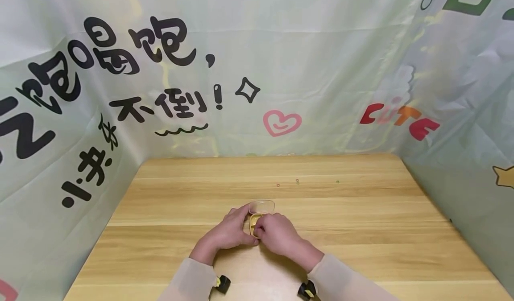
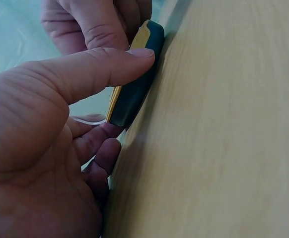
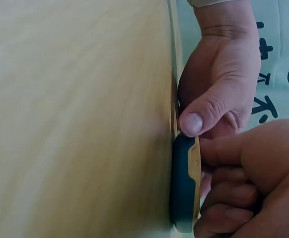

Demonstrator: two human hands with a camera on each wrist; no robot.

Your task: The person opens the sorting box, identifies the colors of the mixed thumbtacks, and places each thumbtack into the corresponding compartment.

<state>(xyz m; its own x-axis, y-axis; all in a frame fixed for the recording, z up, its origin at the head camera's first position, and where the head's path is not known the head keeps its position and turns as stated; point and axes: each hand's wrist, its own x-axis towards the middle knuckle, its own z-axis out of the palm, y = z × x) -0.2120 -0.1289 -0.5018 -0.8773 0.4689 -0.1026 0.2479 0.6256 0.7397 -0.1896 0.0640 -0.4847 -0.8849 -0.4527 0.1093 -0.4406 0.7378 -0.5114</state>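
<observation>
Blue-green case (image 3: pixel 183 183): lying flat on the counter (image 1: pixel 361 229) between both hands, its yellow tray (image 1: pixel 252 221) facing up.
Left hand (image 1: pixel 230 230): I'm seeing thumb and fingers gripping the case's edge, probably bracing it against sliding.
Right hand (image 1: pixel 279 234): its curled fingers are resting in the tray; I cannot tell whether they're pinching anything.
Clear lid (image 1: pixel 262 207): lying open beyond the tray, apparently giving access.
Tiny rings (image 1: pixel 278 185): sitting farther back, apart from the hands.

Forearms in pale beige sleeves (image 1: pixel 341 274) angled inward, bare left hand (image 1: pixel 226 232), thumb (image 2: pixel 95 69) opposite bent fingers (image 2: pixel 107 156), bare right hand (image 1: pixel 279 235), fingers curled, hands close together.
</observation>
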